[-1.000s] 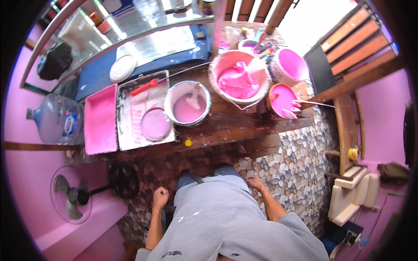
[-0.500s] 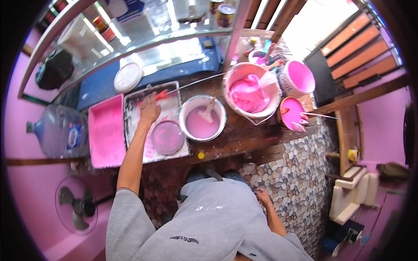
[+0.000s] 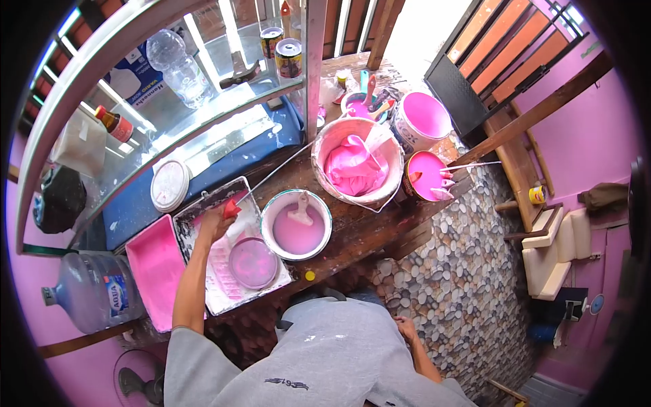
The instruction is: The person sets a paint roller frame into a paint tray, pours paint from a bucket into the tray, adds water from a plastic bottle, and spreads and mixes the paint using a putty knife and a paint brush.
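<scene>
My left hand (image 3: 215, 225) is over the upper part of a white, paint-marked tray (image 3: 227, 298), its fingers wrapped round a red handle (image 3: 232, 209). From there a thin metal rod (image 3: 281, 165) runs up toward the large bucket. A round pink-stained lid (image 3: 253, 262) lies in the same tray. Just right of it stands a white bucket (image 3: 297, 225) of pinkish liquid with a brush (image 3: 301, 214) in it. Low beside my right hip is my right hand (image 3: 405, 328), fingers curled; whether they hold anything is hidden.
A pink tray (image 3: 159, 271) adjoins on the left, near a water jug (image 3: 95, 292). Further right stand a large bucket (image 3: 357, 163) with pink cloth-like material, a pink paint pail (image 3: 422, 119) and a pot with brushes (image 3: 427, 178). A glass shelf (image 3: 176, 129) overhangs the back.
My left hand has risen from my side to the tray and closed on the red handle. The view has shifted, while my right hand stays low at my side.
</scene>
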Motion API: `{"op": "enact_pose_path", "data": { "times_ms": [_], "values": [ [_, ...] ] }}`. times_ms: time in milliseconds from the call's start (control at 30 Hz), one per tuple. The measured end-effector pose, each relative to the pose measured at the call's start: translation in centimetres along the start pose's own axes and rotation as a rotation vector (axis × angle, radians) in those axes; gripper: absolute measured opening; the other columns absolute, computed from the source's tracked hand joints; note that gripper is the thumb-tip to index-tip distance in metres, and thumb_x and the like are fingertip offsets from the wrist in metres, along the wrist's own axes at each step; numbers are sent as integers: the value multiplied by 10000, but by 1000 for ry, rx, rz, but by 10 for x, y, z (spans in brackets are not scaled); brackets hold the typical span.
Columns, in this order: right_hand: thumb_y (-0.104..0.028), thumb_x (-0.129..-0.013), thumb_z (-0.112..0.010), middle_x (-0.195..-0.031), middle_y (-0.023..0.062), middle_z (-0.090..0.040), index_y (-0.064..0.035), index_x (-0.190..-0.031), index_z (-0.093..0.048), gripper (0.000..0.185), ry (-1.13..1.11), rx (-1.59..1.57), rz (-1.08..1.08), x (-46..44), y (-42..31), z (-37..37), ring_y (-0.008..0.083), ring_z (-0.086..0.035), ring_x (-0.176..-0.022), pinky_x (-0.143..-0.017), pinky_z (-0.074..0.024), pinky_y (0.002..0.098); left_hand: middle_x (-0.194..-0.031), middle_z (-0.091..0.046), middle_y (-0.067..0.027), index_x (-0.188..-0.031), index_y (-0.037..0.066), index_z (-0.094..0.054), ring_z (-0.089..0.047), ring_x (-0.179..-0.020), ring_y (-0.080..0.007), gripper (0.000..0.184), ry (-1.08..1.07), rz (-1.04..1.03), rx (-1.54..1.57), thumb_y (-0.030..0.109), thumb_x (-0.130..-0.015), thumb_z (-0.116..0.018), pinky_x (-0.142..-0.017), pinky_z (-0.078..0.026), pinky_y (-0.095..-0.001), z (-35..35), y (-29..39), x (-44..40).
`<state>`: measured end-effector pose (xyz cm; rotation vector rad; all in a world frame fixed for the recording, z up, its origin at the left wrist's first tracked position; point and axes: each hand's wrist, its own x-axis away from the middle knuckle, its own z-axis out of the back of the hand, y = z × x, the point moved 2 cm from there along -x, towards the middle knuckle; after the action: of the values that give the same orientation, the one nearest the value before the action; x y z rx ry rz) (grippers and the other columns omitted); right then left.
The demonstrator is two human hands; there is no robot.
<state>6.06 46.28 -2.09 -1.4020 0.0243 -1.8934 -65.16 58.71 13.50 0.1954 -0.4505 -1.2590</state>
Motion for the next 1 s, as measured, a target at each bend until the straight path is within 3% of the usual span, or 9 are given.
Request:
{"op": "enact_pose_path", "data": {
  "times_ms": [67, 133, 200, 367, 500, 667, 933, 1000],
  "values": [
    [-141, -755, -665, -864, 128, -672, 28, -1085, -624, 374, 22, 92, 60, 1, -12, -4, 170, -633, -683, -617, -506, 287, -885, -654, -194, -1028, 61, -593, -621, -835, -381, 307, 30, 13, 194, 289, -828, -645, -721, -467, -424, 1, 8, 12],
    [-170, -743, -676, -874, 130, -676, 26, -1082, -627, 395, 47, 186, 123, -1, -29, -7, 173, -634, -702, -646, -510, 294, -882, -654, -197, -1043, 59, -595, -629, -837, -373, 304, 71, -18, 163, 268, -829, -653, -717, -465, -407, 5, 17, 19],
    [-193, -781, -657, -941, 116, -676, 8, -1080, -644, 360, 46, 220, 201, 1, -52, -9, 180, -624, -845, -728, -495, 289, -890, -653, -186, -1050, 83, -599, -621, -846, -376, 323, 114, 42, 195, 284, -806, -664, -710, -471, -420, 15, 31, 28],
    [-212, -774, -639, -874, 113, -692, -11, -1093, -639, 377, 57, 215, 244, -5, -84, -9, 182, -656, -760, -708, -520, 300, -862, -656, -205, -1071, 65, -608, -642, -816, -367, 358, 171, 82, 204, 297, -810, -687, -701, -477, -422, 31, 65, 43],
    [-229, -789, -631, -890, 116, -694, -17, -1103, -632, 379, 116, 280, 375, 13, -128, 1, 190, -659, -810, -746, -519, 308, -865, -654, -212, -1078, 63, -608, -639, -820, -369, 367, 164, 97, 210, 301, -811, -686, -705, -477, -421, 41, 89, 49],
    [-213, -808, -618, -921, 113, -691, -16, -1118, -623, 367, 82, 184, 498, 31, -176, 4, 194, -658, -829, -761, -519, 321, -818, -629, -245, -971, 6, -584, -616, -792, -405, 339, 169, 63, 176, 296, -815, -665, -701, -462, -453, 54, 124, 60],
    [-200, -868, -619, -928, 102, -680, -10, -1138, -605, 330, -56, 58, 774, 89, -285, -10, 156, -651, -802, -738, -525, 289, -766, -617, -258, -904, -15, -566, -610, -738, -421, 293, 211, 80, 148, 245, -787, -634, -668, -447, -481, 53, 177, 85],
    [-224, -872, -603, -934, 148, -680, 1, -1116, -613, 333, -167, 47, 862, 106, -317, -19, 199, -670, -807, -747, -532, 313, -753, -614, -249, -887, -11, -570, -617, -728, -405, 262, 173, 152, 269, 224, -784, -626, -655, -450, -469, 49, 193, 95]
  ]
}}
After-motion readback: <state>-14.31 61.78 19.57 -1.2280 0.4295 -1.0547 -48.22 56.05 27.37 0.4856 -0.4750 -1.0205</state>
